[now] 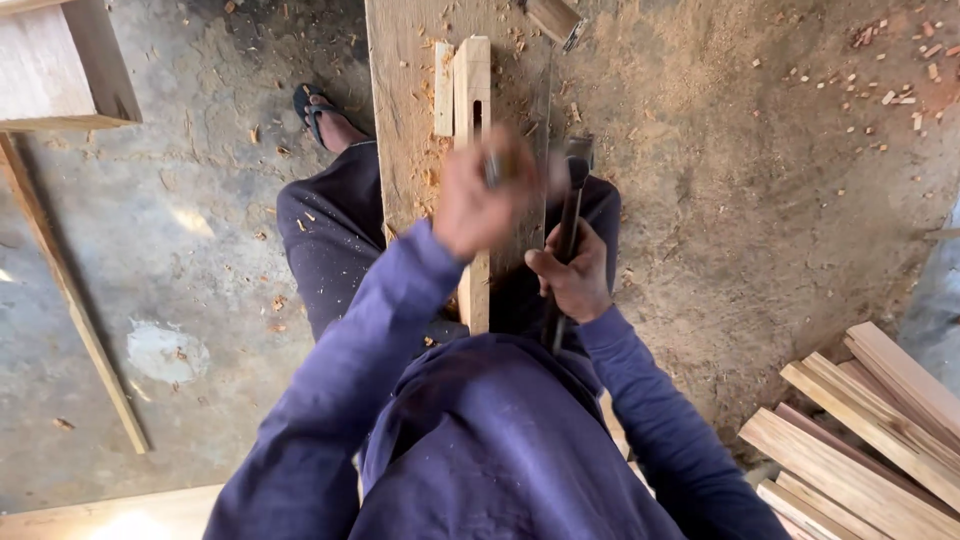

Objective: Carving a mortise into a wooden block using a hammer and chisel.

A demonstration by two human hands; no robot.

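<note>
Centre frame: narrow wood piece (472,90) w/ a slot cut in it lies lengthwise on a wide plank (405,120), running toward the person. Left hand (480,200), blurred, fist closed round a chisel (492,168) over the slot. Right hand (575,275), just right of it, gripped tight on a dark hammer (572,200), head up. Both arms in purple sleeves, bent inward. Stacked wood strips (860,440) lower right; sandalled foot (318,115) upper left; shavings on floor.
</note>
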